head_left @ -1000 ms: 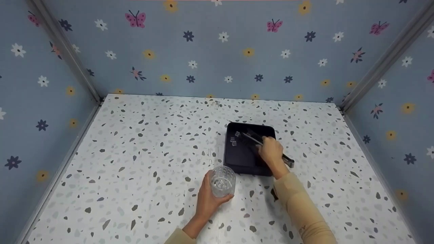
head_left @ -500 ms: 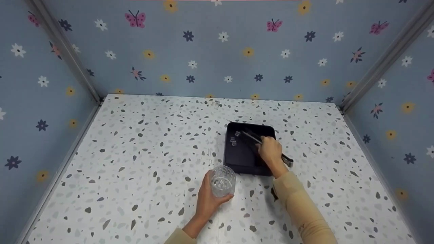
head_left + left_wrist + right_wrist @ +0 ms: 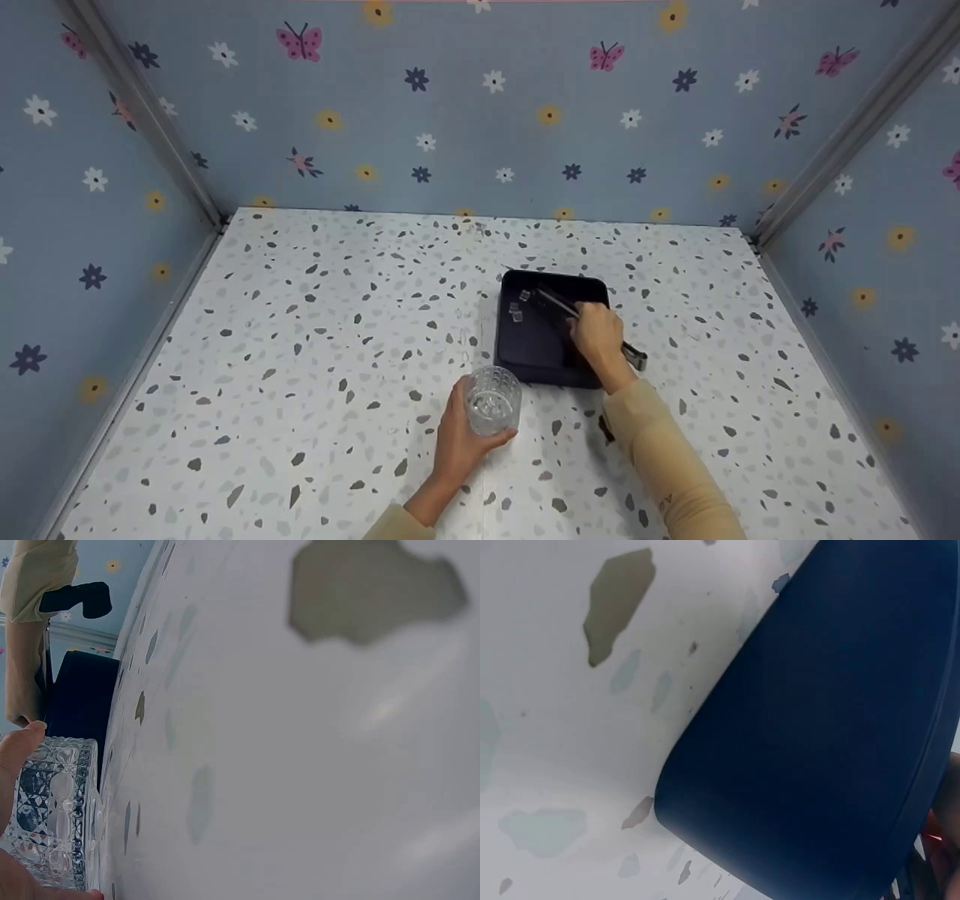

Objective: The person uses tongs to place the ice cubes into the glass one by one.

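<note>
A cut-glass tumbler (image 3: 493,401) with several clear pieces at its bottom stands in the grip of my left hand (image 3: 459,442), thumb and fingers curled round its sides. In the left wrist view the patterned wall of the tumbler (image 3: 56,814) shows beside the thumb. My right hand (image 3: 598,336) grips metal tongs (image 3: 556,303) over the dark tray (image 3: 529,360). The tongs' tips are right at a clear ice cube (image 3: 524,295) near the tray's far left corner. Two more clear cubes (image 3: 516,312) lie just below it. In the right wrist view the tray's outer wall (image 3: 795,735) covers most of the hand.
The tray and tumbler stand on a white speckled tabletop (image 3: 337,337). Blue flowered panels (image 3: 480,105) enclose the back and both sides. A few faint clear marks (image 3: 463,337) show on the tabletop left of the tray.
The tongs and right hand have shifted very slightly, and the tips look closer together beside the far cube. The left hand and tumbler have stayed in place.
</note>
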`<state>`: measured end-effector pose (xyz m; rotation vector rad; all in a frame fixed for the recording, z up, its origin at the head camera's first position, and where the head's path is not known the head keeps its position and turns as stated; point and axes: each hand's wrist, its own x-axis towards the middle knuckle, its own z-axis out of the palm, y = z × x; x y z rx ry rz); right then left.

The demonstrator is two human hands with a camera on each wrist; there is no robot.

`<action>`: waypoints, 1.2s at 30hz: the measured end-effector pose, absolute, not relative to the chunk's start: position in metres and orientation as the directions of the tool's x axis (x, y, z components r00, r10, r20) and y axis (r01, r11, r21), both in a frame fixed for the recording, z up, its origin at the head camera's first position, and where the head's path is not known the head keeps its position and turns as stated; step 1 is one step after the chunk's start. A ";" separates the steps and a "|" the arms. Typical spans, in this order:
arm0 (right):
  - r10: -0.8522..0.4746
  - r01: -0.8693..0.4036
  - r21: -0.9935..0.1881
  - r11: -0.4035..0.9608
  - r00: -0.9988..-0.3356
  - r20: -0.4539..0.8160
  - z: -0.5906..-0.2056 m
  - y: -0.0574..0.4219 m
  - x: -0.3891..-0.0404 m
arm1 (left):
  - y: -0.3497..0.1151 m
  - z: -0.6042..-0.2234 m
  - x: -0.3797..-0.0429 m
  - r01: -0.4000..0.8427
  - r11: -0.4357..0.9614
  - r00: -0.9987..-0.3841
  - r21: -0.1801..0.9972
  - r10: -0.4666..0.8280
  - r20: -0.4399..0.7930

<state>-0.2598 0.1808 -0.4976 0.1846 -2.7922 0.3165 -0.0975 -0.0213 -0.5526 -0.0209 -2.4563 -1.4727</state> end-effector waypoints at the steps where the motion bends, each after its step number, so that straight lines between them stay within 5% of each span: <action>1: -0.093 -0.165 -0.195 0.967 -0.939 0.332 -0.498 0.181 -0.260 | -0.021 -0.553 -0.098 0.148 0.481 -0.963 0.864 -0.128 0.236; 36: -0.134 -0.226 -0.197 0.954 -0.910 0.392 -0.489 0.185 -0.246 | -0.022 -0.554 -0.099 0.145 0.466 -0.966 0.873 -0.124 0.227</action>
